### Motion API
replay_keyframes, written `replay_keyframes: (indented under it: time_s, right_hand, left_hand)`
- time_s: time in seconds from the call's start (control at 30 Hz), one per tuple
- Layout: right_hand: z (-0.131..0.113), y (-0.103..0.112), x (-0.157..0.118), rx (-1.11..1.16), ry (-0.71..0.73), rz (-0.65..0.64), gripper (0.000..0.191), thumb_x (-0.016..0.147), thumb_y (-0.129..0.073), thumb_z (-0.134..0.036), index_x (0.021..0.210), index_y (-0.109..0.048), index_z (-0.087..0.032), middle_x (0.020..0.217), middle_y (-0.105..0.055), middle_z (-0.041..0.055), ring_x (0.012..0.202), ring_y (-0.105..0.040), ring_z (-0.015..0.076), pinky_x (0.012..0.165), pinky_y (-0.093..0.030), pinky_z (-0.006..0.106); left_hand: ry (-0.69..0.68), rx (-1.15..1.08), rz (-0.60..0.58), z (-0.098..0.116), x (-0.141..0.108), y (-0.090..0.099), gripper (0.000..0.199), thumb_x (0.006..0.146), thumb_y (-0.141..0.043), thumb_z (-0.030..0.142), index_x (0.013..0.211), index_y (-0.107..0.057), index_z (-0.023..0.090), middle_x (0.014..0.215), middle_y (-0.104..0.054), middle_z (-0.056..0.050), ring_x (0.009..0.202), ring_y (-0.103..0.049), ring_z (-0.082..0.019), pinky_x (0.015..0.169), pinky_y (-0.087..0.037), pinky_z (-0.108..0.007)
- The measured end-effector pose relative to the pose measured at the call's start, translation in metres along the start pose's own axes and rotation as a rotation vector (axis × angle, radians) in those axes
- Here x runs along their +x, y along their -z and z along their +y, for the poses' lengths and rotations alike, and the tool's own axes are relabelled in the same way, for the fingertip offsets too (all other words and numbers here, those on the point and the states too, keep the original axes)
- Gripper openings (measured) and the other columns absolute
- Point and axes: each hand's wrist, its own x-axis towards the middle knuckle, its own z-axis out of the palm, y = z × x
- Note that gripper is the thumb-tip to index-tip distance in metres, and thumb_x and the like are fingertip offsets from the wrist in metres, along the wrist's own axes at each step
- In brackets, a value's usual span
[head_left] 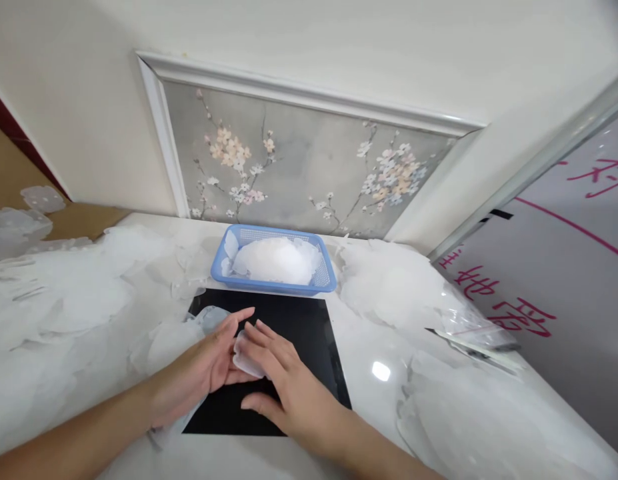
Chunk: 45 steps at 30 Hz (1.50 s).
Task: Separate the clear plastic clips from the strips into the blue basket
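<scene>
A thin translucent white petal-shaped sheet (247, 359) lies between my hands, above a black rectangular mat (309, 333). My left hand (216, 363) supports it from the left, fingers beneath and thumb raised apart. Over its right side reach the fingers of my right hand (289, 380), stretched out and touching it, with the thumb held away. Part of the sheet is hidden by these fingers. Another translucent sheet (212, 319) rests on the mat's upper left, partly behind my left hand.
Behind the mat stands a blue plastic basket (269, 288) holding a heap of similar white sheets. Large loose piles spread on the left (63, 293) and right (383, 280). Tweezers (469, 350) lie at the right beside a clear bag (473, 323). A whiteboard (553, 267) borders the right edge.
</scene>
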Motion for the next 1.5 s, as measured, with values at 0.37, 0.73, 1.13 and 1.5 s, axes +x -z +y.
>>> replay_keyframes:
  time_s: [0.37, 0.73, 1.13, 1.5]
  right_hand:
    - [-0.002, 0.020, 0.003, 0.359, -0.431, 0.379, 0.038, 0.088, -0.055, -0.045, 0.061, -0.044, -0.022, 0.052, -0.035, -0.0063, 0.046, -0.030, 0.0096, 0.044, -0.026, 0.024]
    - [0.003, 0.009, 0.001, 0.303, -0.352, 0.346, 0.033, 0.086, -0.060, -0.028, 0.119, -0.054, -0.027, 0.106, -0.069, 0.0047, 0.062, -0.059, 0.0142, 0.066, -0.051, 0.033]
    - [0.002, 0.005, -0.003, 0.198, -0.355, 0.254, 0.026, 0.090, -0.056, -0.028, 0.110, -0.072, -0.025, 0.067, -0.062, -0.0010, 0.056, -0.052, 0.0147, 0.056, -0.042, 0.029]
    - [0.011, 0.011, -0.003, 0.333, -0.325, 0.404, 0.017, 0.085, -0.063, -0.029, 0.099, -0.071, -0.023, 0.088, -0.070, 0.0036, 0.079, -0.065, 0.0193, 0.075, -0.050, 0.032]
  left_hand:
    - [-0.464, 1.087, 0.465, 0.030, 0.015, 0.054, 0.029, 0.082, -0.063, 0.038, 0.107, -0.072, 0.027, 0.118, -0.070, -0.006, 0.114, -0.059, -0.032, 0.105, -0.039, -0.043]
    - [-0.475, 0.933, 0.449, 0.024, 0.008, 0.023, 0.022, 0.087, -0.057, 0.039, 0.083, -0.073, 0.025, 0.089, -0.063, -0.003, 0.084, -0.061, -0.023, 0.076, -0.046, -0.033]
    - [-0.221, 0.408, 0.195, 0.013, 0.009, 0.008, 0.024, 0.088, -0.059, 0.041, 0.101, -0.064, 0.022, 0.103, -0.064, -0.005, 0.097, -0.062, -0.022, 0.086, -0.049, -0.034]
    - [-0.236, 0.399, 0.130, 0.003, 0.012, 0.020, 0.045, 0.076, -0.066, 0.016, 0.119, -0.055, 0.028, 0.116, -0.055, -0.004, 0.107, -0.063, -0.022, 0.083, -0.053, -0.031]
